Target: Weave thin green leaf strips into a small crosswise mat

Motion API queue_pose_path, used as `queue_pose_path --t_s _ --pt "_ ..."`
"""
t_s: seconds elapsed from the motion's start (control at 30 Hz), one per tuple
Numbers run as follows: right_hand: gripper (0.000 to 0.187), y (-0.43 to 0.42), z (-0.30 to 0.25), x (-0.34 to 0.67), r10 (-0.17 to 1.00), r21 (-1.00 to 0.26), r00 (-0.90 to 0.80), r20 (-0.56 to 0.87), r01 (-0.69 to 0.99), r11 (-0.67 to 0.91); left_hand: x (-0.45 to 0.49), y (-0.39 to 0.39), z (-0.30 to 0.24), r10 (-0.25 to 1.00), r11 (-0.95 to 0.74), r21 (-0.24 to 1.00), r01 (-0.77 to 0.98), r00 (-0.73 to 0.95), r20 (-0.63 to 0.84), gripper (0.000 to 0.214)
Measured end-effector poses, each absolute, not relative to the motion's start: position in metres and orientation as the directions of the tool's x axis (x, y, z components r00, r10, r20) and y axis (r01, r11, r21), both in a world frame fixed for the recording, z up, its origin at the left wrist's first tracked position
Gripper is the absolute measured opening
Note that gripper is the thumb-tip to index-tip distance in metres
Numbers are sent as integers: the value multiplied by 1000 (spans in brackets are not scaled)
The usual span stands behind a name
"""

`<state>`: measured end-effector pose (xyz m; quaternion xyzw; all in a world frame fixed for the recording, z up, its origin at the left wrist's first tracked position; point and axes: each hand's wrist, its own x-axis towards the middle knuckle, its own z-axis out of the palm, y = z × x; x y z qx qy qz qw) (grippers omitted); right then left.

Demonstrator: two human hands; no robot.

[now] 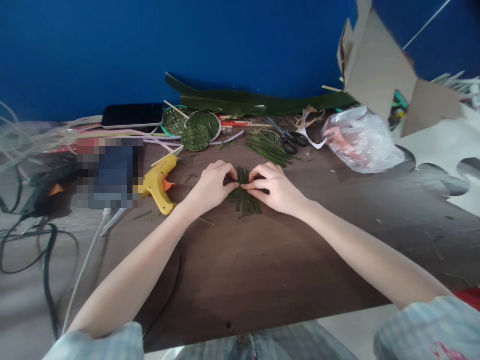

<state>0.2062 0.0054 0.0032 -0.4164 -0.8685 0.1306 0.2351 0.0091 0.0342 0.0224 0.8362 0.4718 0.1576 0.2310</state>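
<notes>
Both my hands meet over a small piece of woven green leaf strips (245, 202) on the brown table. My left hand (217, 184) pinches the strips from the left, thumb and forefinger together. From the right, my right hand (275, 187) pinches at the same spot, its fingertips almost touching the left ones. Loose strip ends stick out above and below the fingers. Just behind lies a bundle of cut leaf strips (270, 147), with black-handled scissors (288, 140) beside it. Round woven leaf discs (197, 132) rest farther back on the left.
A yellow glue gun (159, 182) lies left of my left hand, near a blurred-out device (114, 172) with a cable. A phone (132, 115) and a long green leaf (240, 101) lie along the blue wall. A plastic bag (362, 142) and cut cardboard (378, 65) stand at right.
</notes>
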Motion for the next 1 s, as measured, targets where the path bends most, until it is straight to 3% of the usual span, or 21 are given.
queue_pose_path --t_s 0.27,1.0 --pt "17 6 3 208 791 -448 -542 285 654 610 6 33 32 838 -408 538 738 536 -100 25" --pt "8 1 6 194 860 -378 -446 249 773 510 7 34 27 838 -437 529 728 543 -56 23"
